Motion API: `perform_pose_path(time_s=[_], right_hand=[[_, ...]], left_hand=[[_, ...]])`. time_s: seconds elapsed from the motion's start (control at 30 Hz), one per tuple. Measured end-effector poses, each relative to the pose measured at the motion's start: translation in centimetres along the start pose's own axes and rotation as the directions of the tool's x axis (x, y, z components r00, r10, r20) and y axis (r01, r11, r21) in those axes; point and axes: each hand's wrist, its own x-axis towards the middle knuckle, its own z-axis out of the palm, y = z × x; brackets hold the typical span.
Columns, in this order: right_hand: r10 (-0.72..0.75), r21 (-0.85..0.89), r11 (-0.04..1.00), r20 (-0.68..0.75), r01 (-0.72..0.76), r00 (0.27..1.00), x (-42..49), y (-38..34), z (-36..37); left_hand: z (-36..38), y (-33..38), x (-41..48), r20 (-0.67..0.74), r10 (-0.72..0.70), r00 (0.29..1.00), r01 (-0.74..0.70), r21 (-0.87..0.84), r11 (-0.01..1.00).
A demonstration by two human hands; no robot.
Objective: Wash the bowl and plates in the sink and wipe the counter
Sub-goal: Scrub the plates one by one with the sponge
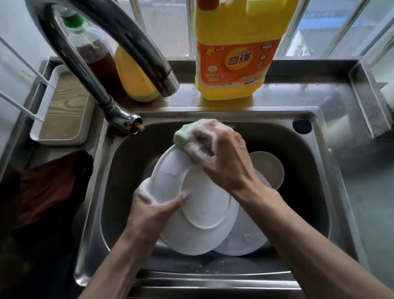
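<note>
In the steel sink (123,180) a white plate (199,233) is held tilted, underside up, above the basin. The left hand (156,207) grips its left rim, fingers curled behind the edge and thumb laid across the face. The right hand (221,157) is closed around a soapy green sponge (187,135), which presses on the plate's far rim; foam covers the fingers. Under the held plate lies a second white plate (250,239), and at the right, partly behind the right wrist, a smaller round white dish (270,167); bowl or plate, I cannot tell. The curved tap (102,36) arches over the back left of the sink, its mouth just above and behind the sponge, and hides part of a dark-filled bottle (96,52) and an orange bottle (133,80). A yellow detergent jug (247,38) stands on the ledge behind the sink, by the window. On the left are a white tray (63,116) and a dark red cloth (47,190); on the right stretches the grey table (392,212).
</note>
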Motion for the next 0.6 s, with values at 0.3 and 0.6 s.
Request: perform_pose_path(time_s=[0.3,0.6], right_hand=[[0.205,0.111,0.973,-0.006,-0.203,0.979,0.6,1.6,-1.1],[0.520,0.464,0.720,0.132,-0.516,0.844,-0.4,2.4,-1.4]], left_hand=[[-0.7,0.0,-0.6,0.016,0.004,1.000,-0.003,-0.035,0.999],[-1.2,-0.3,-1.7,0.139,-0.083,0.987,0.102,-0.132,0.986]])
